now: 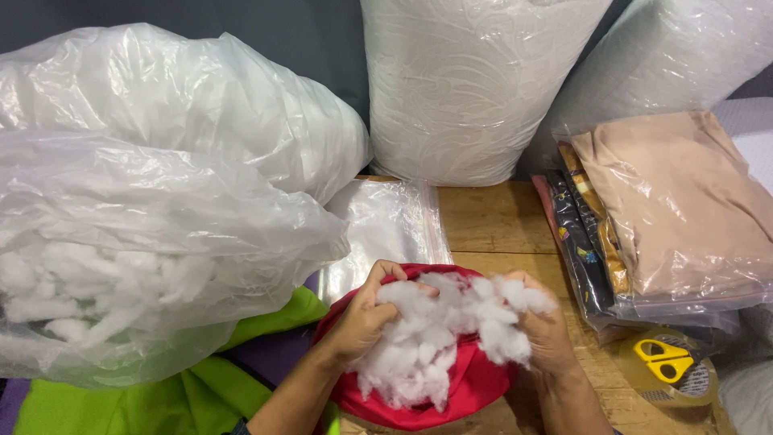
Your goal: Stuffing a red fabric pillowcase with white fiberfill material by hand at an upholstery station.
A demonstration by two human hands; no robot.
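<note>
My left hand [364, 316] and my right hand [546, 326] both grip a clump of white fibre stuffing [439, 334]. The fluff sits in the mouth of a red fabric cover [471, 387] on the wooden table [491, 217]. My left fingers curl over the cover's upper left edge and into the stuffing. My right fingers pinch the clump's right side. Part of the stuffing spills over the cover's front.
A big clear plastic bag of white stuffing [121, 242] fills the left. Green cloth [201, 391] lies under it. Two white stuffed pillows [467, 80] stand behind. Bagged folded fabrics [676, 209] lie right, with yellow scissors on a tape roll [668, 362]. An empty zip bag [386, 225] lies at centre.
</note>
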